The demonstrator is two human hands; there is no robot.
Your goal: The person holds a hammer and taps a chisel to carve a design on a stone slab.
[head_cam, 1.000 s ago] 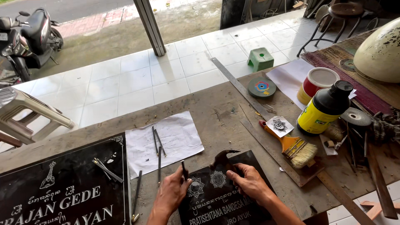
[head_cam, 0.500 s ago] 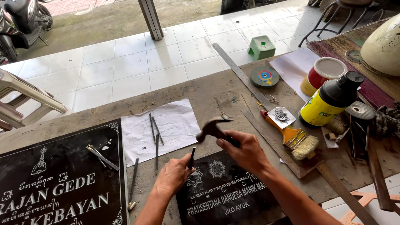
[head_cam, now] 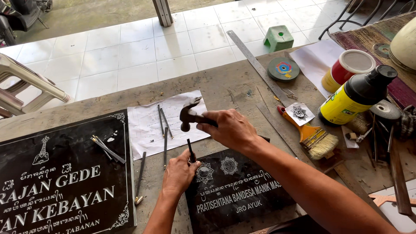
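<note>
Two hands over small black plaque (head_cam: 236, 190): L hand (head_cam: 181, 172) w/ chisel (head_cam: 190, 151), R hand (head_cam: 232, 129) w/ hammer (head_cam: 190, 115).

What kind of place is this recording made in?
Most likely a stone-engraving workshop, open to a tiled floor. The right hand raises a hammer over a chisel on a black lettered plaque; a worn workbench holds tools.

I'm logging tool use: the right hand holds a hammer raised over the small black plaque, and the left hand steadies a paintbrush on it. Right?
Not quite. In the head view the left hand steadies a thin chisel, not a paintbrush; the rest holds.
</note>
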